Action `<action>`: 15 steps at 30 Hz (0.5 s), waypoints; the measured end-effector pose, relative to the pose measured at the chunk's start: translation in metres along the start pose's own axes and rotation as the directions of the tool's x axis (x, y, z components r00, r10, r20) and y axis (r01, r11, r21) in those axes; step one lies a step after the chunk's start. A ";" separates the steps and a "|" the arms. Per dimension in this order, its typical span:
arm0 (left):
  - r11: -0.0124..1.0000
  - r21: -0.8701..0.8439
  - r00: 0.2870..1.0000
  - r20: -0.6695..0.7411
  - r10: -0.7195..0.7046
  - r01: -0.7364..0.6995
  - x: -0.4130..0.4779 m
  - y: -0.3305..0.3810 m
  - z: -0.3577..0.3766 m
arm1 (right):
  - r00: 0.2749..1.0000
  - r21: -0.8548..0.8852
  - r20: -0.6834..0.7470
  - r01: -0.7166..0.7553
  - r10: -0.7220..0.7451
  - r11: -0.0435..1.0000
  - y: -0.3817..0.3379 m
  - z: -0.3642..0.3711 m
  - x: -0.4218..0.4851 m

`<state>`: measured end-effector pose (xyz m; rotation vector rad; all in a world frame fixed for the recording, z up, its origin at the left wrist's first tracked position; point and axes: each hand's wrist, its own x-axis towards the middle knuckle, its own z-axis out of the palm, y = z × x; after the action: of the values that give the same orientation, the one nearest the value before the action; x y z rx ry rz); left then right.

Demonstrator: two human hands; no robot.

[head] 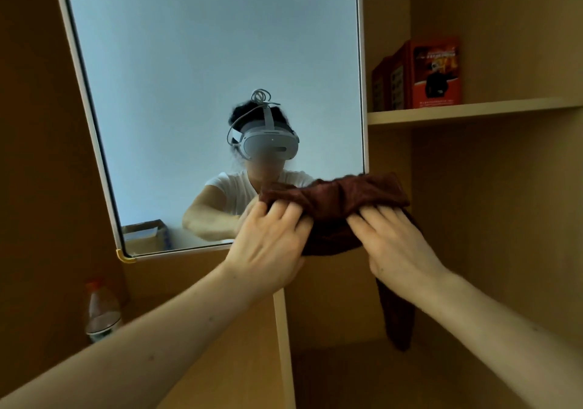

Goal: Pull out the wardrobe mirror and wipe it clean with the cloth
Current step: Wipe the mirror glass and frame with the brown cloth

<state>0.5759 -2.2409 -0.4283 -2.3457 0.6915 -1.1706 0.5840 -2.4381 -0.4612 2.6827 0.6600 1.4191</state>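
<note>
As left hand (270, 242) and right hand (392, 240) clutch it, the cloth (334, 196) spans between them before the mirror (205, 61).

Brown cloth (334, 200) at mirror (205, 77) corner

Legible text: none. Orange-red boxes (435, 71) on wardrobe shelf (473, 110): printed lettering too blurred to read. Plastic bottle (102, 311), lower left: label unreadable.

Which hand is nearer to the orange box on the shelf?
Right. The right hand grips the cloth below the orange box, slightly to its left; the left hand grips it farther left, at the lower edge of the mirror.
</note>
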 end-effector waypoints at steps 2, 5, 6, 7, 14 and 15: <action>0.998 0.024 0.996 -0.066 -0.057 0.059 0.018 -0.017 -0.013 | 0.999 -0.013 -0.033 -0.005 0.004 1.000 0.008 -0.019 0.030; 0.979 -0.016 0.960 -0.193 -0.201 0.202 0.062 -0.046 -0.038 | 0.990 -0.047 -0.129 -0.062 0.055 0.997 0.025 -0.053 0.096; 0.969 -0.033 0.946 -0.211 -0.247 0.246 0.076 -0.054 -0.045 | 0.985 -0.041 -0.160 -0.069 0.062 0.997 0.030 -0.061 0.115; 0.960 -0.042 0.934 -0.222 -0.281 0.278 0.086 -0.060 -0.050 | 0.981 -0.024 -0.180 -0.077 0.071 0.997 0.034 -0.068 0.129; 0.965 -0.020 0.927 -0.274 -0.256 0.260 0.068 -0.047 -0.033 | 0.971 0.010 -0.222 -0.092 0.092 0.996 0.019 -0.046 0.102; 0.974 -0.006 0.937 -0.272 -0.220 0.227 0.060 -0.042 -0.027 | 0.971 0.015 -0.221 -0.090 0.091 0.996 0.015 -0.039 0.090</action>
<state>0.5946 -2.2477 -0.3530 -2.3117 0.5005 -1.6132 0.6027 -2.4232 -0.3652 2.6120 0.5580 1.7608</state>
